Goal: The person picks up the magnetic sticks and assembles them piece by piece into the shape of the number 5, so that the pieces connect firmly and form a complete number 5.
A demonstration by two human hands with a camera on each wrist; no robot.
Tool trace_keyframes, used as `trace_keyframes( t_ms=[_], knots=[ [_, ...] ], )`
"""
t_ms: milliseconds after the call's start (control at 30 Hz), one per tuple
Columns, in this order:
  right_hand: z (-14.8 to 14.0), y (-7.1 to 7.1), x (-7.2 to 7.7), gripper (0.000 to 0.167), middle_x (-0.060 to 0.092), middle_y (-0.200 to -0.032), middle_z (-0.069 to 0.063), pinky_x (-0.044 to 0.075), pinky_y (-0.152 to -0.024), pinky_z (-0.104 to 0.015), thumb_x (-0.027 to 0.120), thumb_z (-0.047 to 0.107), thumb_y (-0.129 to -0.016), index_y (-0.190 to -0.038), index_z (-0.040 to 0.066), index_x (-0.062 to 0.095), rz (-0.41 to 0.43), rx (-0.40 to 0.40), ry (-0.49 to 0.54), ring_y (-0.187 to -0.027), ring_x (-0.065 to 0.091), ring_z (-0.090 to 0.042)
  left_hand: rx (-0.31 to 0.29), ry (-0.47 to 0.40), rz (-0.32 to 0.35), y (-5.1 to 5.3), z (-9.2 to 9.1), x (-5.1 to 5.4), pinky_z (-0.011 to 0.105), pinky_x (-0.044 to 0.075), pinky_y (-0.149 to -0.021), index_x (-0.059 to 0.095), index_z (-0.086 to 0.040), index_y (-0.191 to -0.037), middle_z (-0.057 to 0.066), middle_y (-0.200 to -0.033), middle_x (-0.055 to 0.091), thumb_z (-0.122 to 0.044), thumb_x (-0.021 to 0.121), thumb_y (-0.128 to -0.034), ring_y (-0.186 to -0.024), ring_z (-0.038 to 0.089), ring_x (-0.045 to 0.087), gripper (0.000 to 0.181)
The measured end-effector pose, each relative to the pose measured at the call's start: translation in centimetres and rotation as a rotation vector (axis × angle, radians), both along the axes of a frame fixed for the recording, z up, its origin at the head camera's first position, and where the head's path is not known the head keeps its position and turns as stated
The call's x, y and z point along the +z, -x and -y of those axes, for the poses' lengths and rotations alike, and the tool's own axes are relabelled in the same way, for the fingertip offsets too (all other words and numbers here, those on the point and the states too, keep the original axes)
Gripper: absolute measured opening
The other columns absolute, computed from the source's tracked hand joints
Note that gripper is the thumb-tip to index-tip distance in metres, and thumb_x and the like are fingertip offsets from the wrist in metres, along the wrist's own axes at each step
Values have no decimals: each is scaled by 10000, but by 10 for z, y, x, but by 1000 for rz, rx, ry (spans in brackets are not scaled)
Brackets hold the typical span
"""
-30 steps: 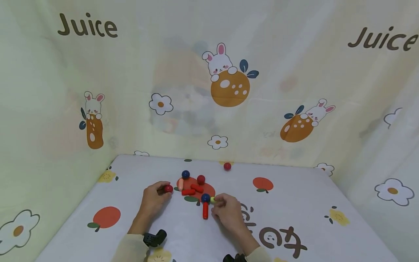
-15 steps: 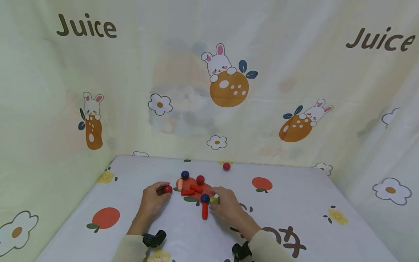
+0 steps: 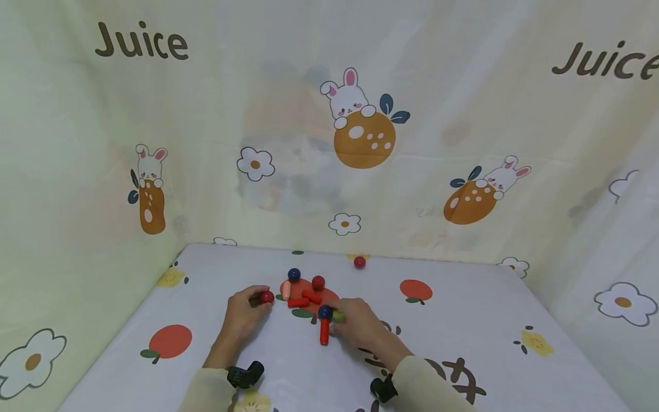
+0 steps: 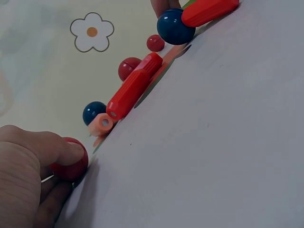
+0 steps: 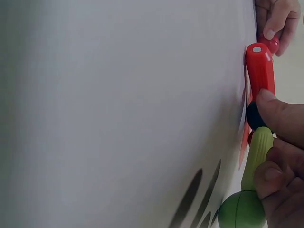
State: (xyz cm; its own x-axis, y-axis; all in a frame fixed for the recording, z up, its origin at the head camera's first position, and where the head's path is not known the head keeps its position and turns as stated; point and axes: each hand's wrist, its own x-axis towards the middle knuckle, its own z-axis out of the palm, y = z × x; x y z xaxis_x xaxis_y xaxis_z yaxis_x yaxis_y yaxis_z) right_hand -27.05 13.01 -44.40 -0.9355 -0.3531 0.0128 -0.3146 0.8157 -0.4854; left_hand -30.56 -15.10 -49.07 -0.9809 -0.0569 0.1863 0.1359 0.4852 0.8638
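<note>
My left hand [image 3: 243,315] pinches a red ball [image 3: 266,297] between thumb and fingers on the tabletop. In the middle, a red stick [image 3: 324,333] is joined to a blue ball [image 3: 325,312]. My right hand [image 3: 360,323] is beside them; in the right wrist view its thumb lies on the blue ball. Its lower fingers curl against a yellow-green stick [image 5: 259,149], which has a green ball [image 5: 241,211] at one end. The other end of that stick is close to the blue ball; I cannot tell whether they are joined. The green ball is hidden in the head view.
Beyond my hands lie two red sticks [image 3: 298,302], a pale pink stick [image 3: 286,290], a second blue ball [image 3: 294,274] and another red ball [image 3: 318,282]. One more red ball [image 3: 360,262] sits near the table's back edge. A printed cloth [image 3: 463,309] covers the table.
My right hand has shifted forward, and its fingers have closed in around the blue ball and the yellow-green stick. My left hand keeps its pinch on the red ball.
</note>
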Motion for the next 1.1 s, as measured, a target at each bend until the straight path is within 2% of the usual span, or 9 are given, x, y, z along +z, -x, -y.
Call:
trace_keyframes(
  t_ms=[100, 367, 600, 833, 967, 1100],
  knots=[
    [-2, 0, -2, 513, 670, -1193, -35, 529, -922, -455, 805, 183, -870, -1358, 142, 655, -1, 4, 4, -1063, 541, -228, -3, -1, -6, 1, 0, -1, 447, 548, -971, 693, -81, -1270, 90, -1185, 698, -71, 765, -888, -1105, 266, 646, 389],
    [-4, 3, -3, 513, 672, -1227, -43, 530, -951, -466, 814, 198, -862, -1348, 134, 660, -12, 13, -4, -1078, 550, -230, 4, 3, -14, 2, -1, -5, 444, 555, -959, 696, -82, -1261, 77, -1171, 704, -70, 771, -881, -1090, 259, 656, 387],
    [-5, 4, -2, 521, 669, -1258, -56, 529, -969, -471, 814, 199, -861, -1351, 120, 656, -8, 13, -7, -1113, 560, -241, -3, 12, -3, 1, -1, -3, 442, 546, -977, 689, -88, -1278, 84, -1206, 691, -83, 764, -893, -1118, 254, 644, 392],
    [-5, 3, 0, 524, 658, -1301, -70, 516, -1000, -510, 816, 196, -859, -1354, 132, 656, 12, -20, 0, -1181, 560, -279, 1, 15, 0, 1, 0, -2, 444, 541, -987, 684, -90, -1285, 86, -1209, 690, -78, 763, -895, -1130, 261, 642, 398],
    [-7, -1, 1, 534, 649, -1332, -74, 505, -1017, -524, 824, 176, -851, -1353, 120, 651, 0, -46, 40, -1218, 565, -298, 11, 20, 1, 0, -1, -1, 454, 539, -988, 683, -90, -1286, 91, -1213, 689, -72, 763, -895, -1135, 281, 641, 399],
    [-10, -7, 2, 548, 654, -1313, -61, 561, -926, -454, 822, 159, -853, -1367, 129, 636, -13, -78, 88, -1061, 600, -243, 13, 25, -1, -1, -2, 0, 461, 541, -984, 683, -87, -1285, 99, -1216, 686, -69, 763, -894, -1137, 295, 638, 399]
  ],
)
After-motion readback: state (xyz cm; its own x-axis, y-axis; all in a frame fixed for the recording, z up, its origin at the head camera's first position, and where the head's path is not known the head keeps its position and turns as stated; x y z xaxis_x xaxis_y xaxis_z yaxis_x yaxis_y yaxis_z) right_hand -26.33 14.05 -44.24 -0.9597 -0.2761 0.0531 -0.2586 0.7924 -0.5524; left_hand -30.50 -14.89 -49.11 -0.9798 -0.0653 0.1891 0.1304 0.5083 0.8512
